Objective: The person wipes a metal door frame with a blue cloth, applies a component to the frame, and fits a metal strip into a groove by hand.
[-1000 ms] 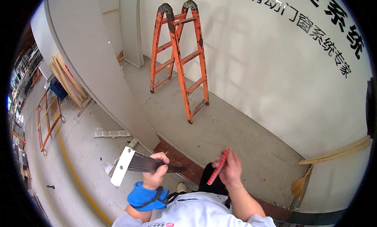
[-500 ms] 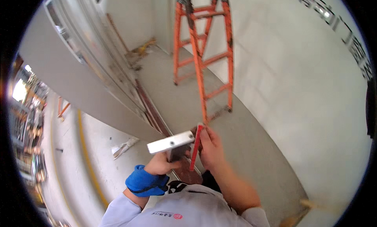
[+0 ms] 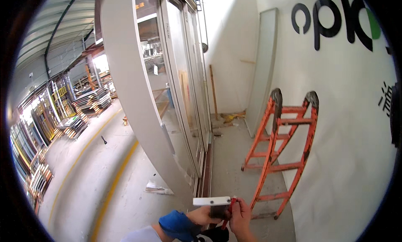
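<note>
Low in the middle, my left hand (image 3: 202, 215) is closed around the dark part of a white bar (image 3: 205, 201) that shows two dark round spots along its side. A blue cloth band (image 3: 178, 225) wraps my left wrist. Beside it, my right hand (image 3: 240, 217) pinches a flat red strip (image 3: 228, 214) close to the bar's right end. Whether the strip touches the bar, I cannot tell. Some of the dark part is hidden behind my fingers.
An orange folding ladder (image 3: 270, 168) stands ahead on the right, by a white wall (image 3: 335, 137). To the left rises a pale wall end (image 3: 125, 74) next to glass sliding doors (image 3: 182, 70). Crumpled plastic (image 3: 158, 189) lies on the floor. Stacked panels (image 3: 92, 100) stand far left.
My view has tilted up, so my hands sit lower in the picture and more of the doors and hall shows. Both hands keep hold of the white bar and the red strip.
</note>
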`<state>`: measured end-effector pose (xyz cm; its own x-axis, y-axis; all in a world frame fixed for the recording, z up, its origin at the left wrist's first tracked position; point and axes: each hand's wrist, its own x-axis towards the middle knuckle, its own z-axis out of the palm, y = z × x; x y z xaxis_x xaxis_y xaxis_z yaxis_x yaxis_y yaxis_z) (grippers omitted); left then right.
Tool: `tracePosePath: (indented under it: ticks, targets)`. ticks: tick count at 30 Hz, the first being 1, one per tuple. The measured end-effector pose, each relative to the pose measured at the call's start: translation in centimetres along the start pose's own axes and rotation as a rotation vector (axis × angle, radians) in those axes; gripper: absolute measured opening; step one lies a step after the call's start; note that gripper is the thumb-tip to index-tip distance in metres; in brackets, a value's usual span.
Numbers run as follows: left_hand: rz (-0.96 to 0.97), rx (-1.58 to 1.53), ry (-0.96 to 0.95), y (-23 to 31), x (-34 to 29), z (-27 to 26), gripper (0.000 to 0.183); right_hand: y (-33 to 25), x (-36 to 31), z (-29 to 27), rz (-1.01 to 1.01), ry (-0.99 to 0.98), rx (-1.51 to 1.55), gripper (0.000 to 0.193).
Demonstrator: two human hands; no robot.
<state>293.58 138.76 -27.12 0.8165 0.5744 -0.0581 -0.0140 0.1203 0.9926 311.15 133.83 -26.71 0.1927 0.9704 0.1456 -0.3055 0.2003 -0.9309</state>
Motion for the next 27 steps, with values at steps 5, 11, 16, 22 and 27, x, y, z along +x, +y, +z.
tracePosePath:
  ticks: [5, 11, 16, 22, 27]
  targets:
    - [-0.008, 0.067, 0.141, -2.3, 4.8, -2.9, 0.04, 3.2, 5.8, -3.3, 0.197, -0.092, -0.017, 0.023]
    - [0.241, -0.029, 0.433, -3.3, 12.7, -10.0, 0.036, 4.3, 19.4, -0.9, 0.13, 0.05, 0.013, 0.02]
    - [0.1, 0.033, 0.894, -1.1, 13.7, -15.1, 0.036, 7.2, 28.2, -1.5, -0.137, -0.059, -0.401, 0.027]
    - [0.547, -0.375, 0.941, -3.2, 16.1, -19.9, 0.043, 0.0, 32.6, 9.3, -0.793, -0.557, -0.472, 0.055]
    - [0.686, -0.48, 1.299, -4.6, 19.9, -25.4, 0.037, 5.9, 39.6, 13.5, -0.635, -0.852, -0.425, 0.039]
